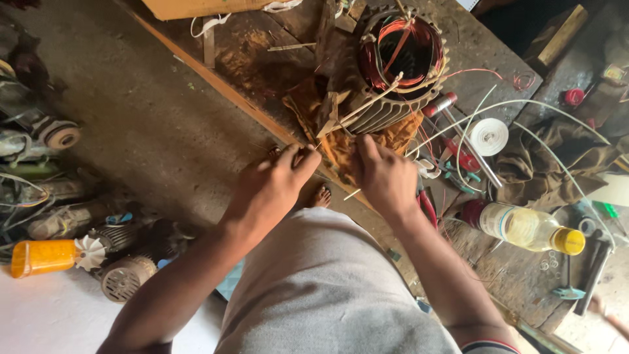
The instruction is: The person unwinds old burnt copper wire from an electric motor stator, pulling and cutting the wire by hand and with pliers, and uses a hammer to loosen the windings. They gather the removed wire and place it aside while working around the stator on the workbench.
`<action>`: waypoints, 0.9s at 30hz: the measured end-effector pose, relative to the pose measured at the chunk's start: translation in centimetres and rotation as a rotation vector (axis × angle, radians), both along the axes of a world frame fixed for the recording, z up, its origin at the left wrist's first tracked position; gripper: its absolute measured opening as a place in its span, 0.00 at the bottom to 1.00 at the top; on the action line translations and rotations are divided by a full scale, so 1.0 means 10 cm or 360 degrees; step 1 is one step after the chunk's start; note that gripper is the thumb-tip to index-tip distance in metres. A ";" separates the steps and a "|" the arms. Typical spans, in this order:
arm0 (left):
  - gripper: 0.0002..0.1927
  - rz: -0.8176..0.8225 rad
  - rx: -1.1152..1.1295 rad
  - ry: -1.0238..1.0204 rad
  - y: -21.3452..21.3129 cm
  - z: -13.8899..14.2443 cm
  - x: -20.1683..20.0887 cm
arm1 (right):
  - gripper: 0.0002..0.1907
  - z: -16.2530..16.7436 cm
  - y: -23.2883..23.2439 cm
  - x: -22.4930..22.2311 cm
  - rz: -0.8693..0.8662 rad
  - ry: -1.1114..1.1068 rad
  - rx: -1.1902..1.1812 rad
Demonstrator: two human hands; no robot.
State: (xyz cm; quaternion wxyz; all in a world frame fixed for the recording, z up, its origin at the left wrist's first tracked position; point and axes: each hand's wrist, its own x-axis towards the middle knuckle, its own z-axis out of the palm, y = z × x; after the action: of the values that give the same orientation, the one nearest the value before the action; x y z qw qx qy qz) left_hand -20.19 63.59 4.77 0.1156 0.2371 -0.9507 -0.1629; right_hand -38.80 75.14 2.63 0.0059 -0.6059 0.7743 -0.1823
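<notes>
1. Left hand (272, 187) pinches a thin stick (357, 111), fingers closed; right hand (386, 177), curled, presses the orange cloth (341, 151).
2. Likely wedging the stator (396, 65) on the workbench (262, 59).
3. Next calls for steady aim.

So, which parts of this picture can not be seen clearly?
Head view only:
- Left hand and right hand: fingertips curl into the orange cloth, so any grip is hidden.
- Stator: its top is cut off by the upper edge.
- Pliers: mostly behind the right hand.
- Small parts near the bottle: too small to identify.
</notes>
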 end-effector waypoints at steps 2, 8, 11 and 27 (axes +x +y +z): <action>0.13 -0.0013 -0.0031 -0.0032 0.01 0.06 -0.02 | 0.10 -0.07 0.01 0.00 0.0077 -0.0040 0.0080; 0.15 0.0008 -0.0108 0.0122 0.08 0.08 0.00 | 0.10 -0.19 0.11 -0.02 0.0021 -0.0083 0.0288; 0.12 0.0031 -0.0300 0.0131 0.11 0.05 -0.01 | 0.11 -0.19 0.11 -0.03 0.0194 -0.0252 0.0087; 0.05 0.0125 0.0723 0.0231 0.00 -0.23 -0.10 | 0.06 0.17 0.20 -0.12 -0.0245 -0.0328 -0.0175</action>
State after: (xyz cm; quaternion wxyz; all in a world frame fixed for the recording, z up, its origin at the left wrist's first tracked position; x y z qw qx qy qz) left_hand -21.22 63.60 2.44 0.1337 0.2815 -0.8690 -0.3844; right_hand -40.04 77.12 4.30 0.0382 -0.5220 0.8027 -0.2858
